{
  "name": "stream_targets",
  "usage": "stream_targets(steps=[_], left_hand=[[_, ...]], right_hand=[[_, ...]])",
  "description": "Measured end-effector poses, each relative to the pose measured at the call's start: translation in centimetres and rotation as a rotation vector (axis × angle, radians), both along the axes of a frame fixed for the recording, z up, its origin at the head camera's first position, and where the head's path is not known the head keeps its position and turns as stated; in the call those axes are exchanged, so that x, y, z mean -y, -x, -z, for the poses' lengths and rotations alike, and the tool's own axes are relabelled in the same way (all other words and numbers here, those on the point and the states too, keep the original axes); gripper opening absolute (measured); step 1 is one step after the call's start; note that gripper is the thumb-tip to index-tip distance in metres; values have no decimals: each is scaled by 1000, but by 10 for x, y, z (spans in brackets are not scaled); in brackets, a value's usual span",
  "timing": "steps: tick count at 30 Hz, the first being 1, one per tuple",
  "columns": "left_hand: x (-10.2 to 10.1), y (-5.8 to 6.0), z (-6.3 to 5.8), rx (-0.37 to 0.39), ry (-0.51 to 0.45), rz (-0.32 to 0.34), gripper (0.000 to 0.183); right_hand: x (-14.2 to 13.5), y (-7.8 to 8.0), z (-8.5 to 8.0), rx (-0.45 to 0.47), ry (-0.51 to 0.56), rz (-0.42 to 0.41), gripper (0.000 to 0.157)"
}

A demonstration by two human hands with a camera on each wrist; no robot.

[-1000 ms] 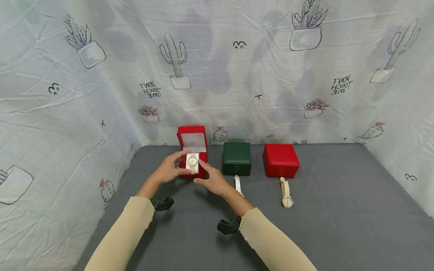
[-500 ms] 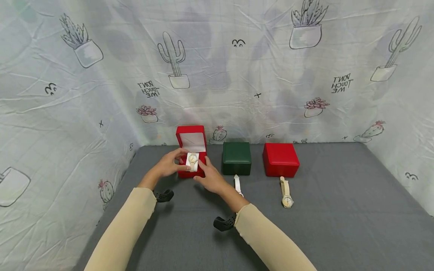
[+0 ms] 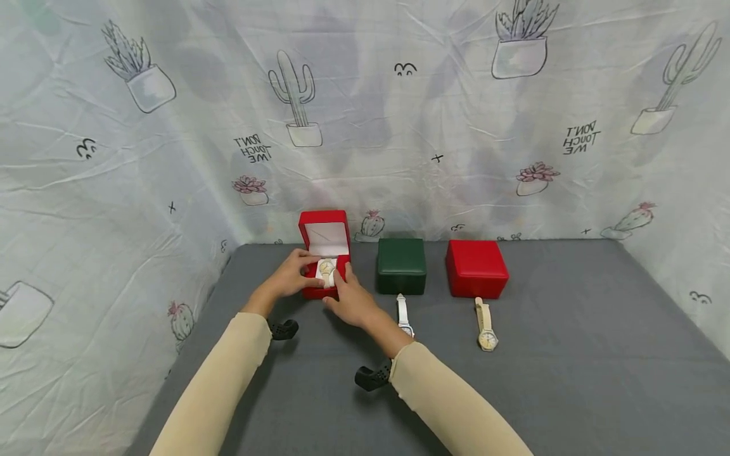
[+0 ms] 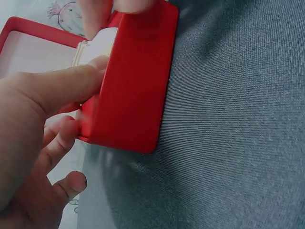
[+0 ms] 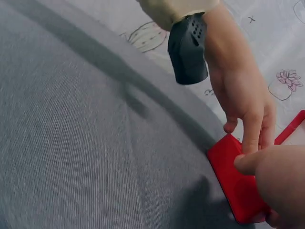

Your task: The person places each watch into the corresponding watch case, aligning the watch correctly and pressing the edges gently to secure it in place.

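Observation:
An open red watch box (image 3: 313, 294) stands at the back left with its lid (image 3: 328, 235) up. Inside it sits a cream-strapped wristwatch (image 3: 326, 268) wrapped around a white cushion (image 4: 101, 44). My left hand (image 3: 288, 276) holds the cushioned watch from the left, its thumb (image 4: 78, 82) pressed on the white cushion just behind the box's front wall. From the right, my right hand (image 3: 355, 301) grips the box's front right corner, thumb toward the front wall, with its index finger at the cushion's side. The far side of the cushion is hidden.
A closed green box (image 3: 401, 266) and a closed red box (image 3: 476, 268) stand to the right. In front of them lie a white-strapped watch (image 3: 403, 313) and a cream-strapped watch (image 3: 485, 326) on the grey cloth (image 3: 570, 354). A printed curtain (image 3: 376, 126) hangs behind.
The watch on its cushion has sunk lower into the open red box, with both hands following it. My right hand has shifted slightly left and closer around the box's corner.

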State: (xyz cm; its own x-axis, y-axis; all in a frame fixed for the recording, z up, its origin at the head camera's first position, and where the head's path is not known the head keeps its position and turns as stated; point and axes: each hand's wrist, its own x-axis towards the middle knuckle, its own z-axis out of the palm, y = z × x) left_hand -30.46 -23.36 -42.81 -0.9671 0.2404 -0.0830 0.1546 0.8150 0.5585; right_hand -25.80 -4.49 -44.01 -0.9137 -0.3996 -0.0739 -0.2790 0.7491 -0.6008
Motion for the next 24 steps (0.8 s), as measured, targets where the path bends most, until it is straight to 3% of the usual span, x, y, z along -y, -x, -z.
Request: stream_targets(steps=[6,8,10,13,15,17,19,24], left_hand=[[-3,0,-3,-2,9,3,73],[-2,1,-5,-19,-5,-11,71],[0,2,-8,-31,-61,-81,62],[2,5,-12,-53,-206,-285,49],[2,9,-16,-58,-310,-426,51],[0,14,-19,-47,-398,-514,60],[-2,19,-23,-17,-468,-545,69],[-7,30,-29,78,-571,-503,87]], right_hand=[[1,1,-6,-104,-211,-8,73],[0,2,-7,-105,-214,-8,73],[-3,3,-6,-78,-129,0,72],[-8,6,0,-14,76,20,73],[-11,6,4,17,207,36,75],[-13,7,6,30,306,50,76],[-13,7,7,38,380,70,77],[-12,7,9,86,479,111,77]])
